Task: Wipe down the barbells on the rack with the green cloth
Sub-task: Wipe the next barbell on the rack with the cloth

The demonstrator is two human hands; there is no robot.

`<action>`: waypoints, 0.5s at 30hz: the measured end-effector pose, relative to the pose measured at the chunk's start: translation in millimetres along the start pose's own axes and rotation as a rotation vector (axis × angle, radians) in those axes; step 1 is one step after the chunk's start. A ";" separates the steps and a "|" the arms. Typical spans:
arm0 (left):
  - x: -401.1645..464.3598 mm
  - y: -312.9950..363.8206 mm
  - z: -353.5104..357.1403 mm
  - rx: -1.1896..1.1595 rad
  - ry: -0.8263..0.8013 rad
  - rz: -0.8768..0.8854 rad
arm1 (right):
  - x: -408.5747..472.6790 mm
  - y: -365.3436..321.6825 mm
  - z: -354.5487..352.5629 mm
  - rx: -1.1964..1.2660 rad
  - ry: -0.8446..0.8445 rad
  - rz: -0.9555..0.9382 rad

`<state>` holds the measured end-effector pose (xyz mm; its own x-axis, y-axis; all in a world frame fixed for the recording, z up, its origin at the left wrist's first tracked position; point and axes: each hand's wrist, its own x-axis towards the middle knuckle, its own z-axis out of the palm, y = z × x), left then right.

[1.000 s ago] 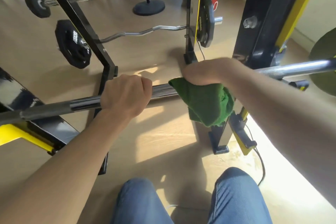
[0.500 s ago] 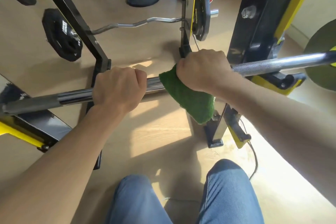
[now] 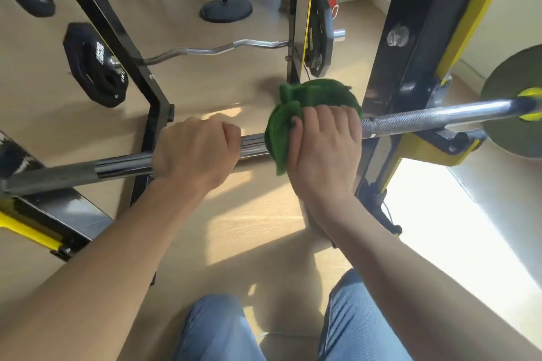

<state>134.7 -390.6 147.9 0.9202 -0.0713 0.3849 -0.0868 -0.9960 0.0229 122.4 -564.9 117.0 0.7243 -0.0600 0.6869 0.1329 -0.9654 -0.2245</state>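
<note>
head view: the barbell (image 3: 425,119) lies across the rack (image 3: 410,47) in front of the person, a plate on its right end. the left hand (image 3: 195,152) is closed round the smooth middle, bracing it. the right hand (image 3: 325,149) presses the green cloth (image 3: 311,99) flat onto the bar, fingers curled over it. the bar looks heavy, stiff and slick, so it is best gripped full-fisted; the cloth is soft and light, best bunched in the palm.
</note>
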 end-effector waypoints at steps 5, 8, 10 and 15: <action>-0.2 -2.0 0.5 0.008 -0.004 0.007 | 43.1 4.1 -5.7 -0.168 -0.293 -0.118; -1.8 -1.1 -0.9 -0.003 -0.012 0.017 | 80.3 11.0 -8.0 -0.069 -0.856 0.011; -0.9 -1.9 -0.4 0.011 -0.027 0.009 | 104.0 4.8 -14.0 0.068 -1.232 0.227; 2.5 -2.5 -1.8 -0.005 -0.034 0.006 | 73.8 -1.9 -10.5 -0.154 -0.753 -0.018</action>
<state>136.5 -388.2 150.5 0.9322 -0.0795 0.3532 -0.0945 -0.9952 0.0254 168.5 -570.1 175.4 0.9955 0.0921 0.0209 0.0935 -0.9923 -0.0807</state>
